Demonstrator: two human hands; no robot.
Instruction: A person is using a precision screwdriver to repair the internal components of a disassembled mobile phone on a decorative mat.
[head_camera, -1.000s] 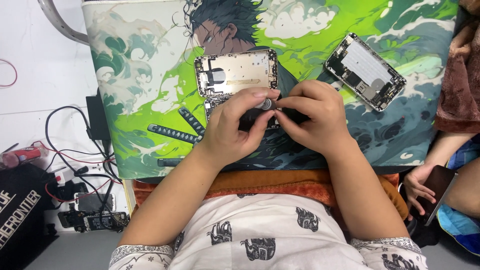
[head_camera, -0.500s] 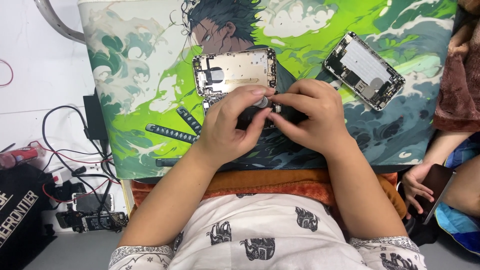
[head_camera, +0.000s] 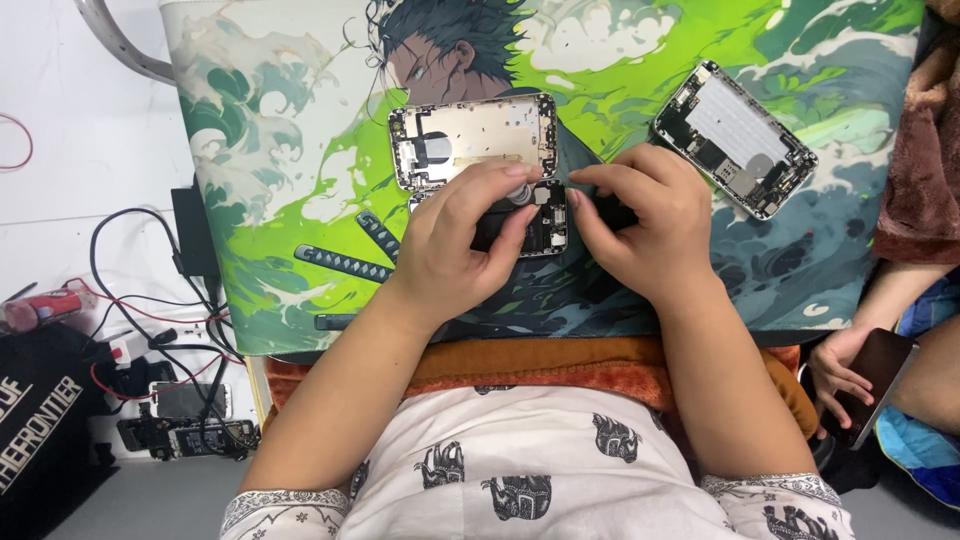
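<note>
So my desk was pretty cramped here. Both my hands were bunched up mid-mat over the opened phone (head_camera: 530, 215). My left hand (head_camera: 460, 245) had its fingers curled down on the dark part of it, thumb and fingertips pressed close together around some tiny round bit I honestly couldn't make out. My right hand (head_camera: 645, 225) was pinching in from the other side, fingers together, covering that end of the phone. Its gold back shell (head_camera: 472, 138) lay just above, touching the top edge, inside facing up with small parts still seated in it.

Off to the right on the green illustrated mat (head_camera: 290, 170) sat a second gutted phone (head_camera: 735, 138), tilted, well apart from my hands. Left of the mat was a tangle of black and red cables (head_camera: 150, 300) plus another small phone (head_camera: 180, 400) on the white table. Somebody else's hand (head_camera: 840, 370) held a dark phone (head_camera: 880, 375) at the lower right.
</note>
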